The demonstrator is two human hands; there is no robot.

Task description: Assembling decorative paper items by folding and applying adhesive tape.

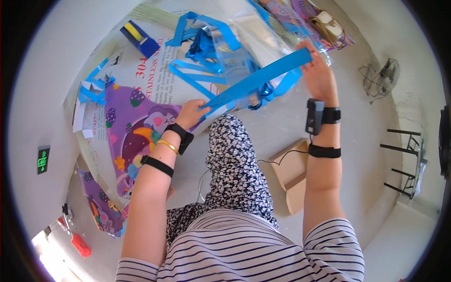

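Note:
A wide blue ribbon (260, 77) is stretched on a slant between my two hands. My left hand (190, 114) pinches its lower end, close to the edge of a purple printed sheet (141, 124) with cartoon figures and fruit. The upper end is gripped by my right hand (318, 75), raised farther out to the right, fingers partly hidden behind the ribbon. Loose loops of narrower blue ribbon (199, 66) lie beyond my hands on the work surface, beside clear plastic sheets (232, 56).
A blue tape dispenser (140, 38) with yellow tape sits at the far left of the printed table covering (162, 89). On the floor to the right are an open cardboard box (296, 192) and a fan (381, 80). A black-legged stool (404, 162) is near the right wall.

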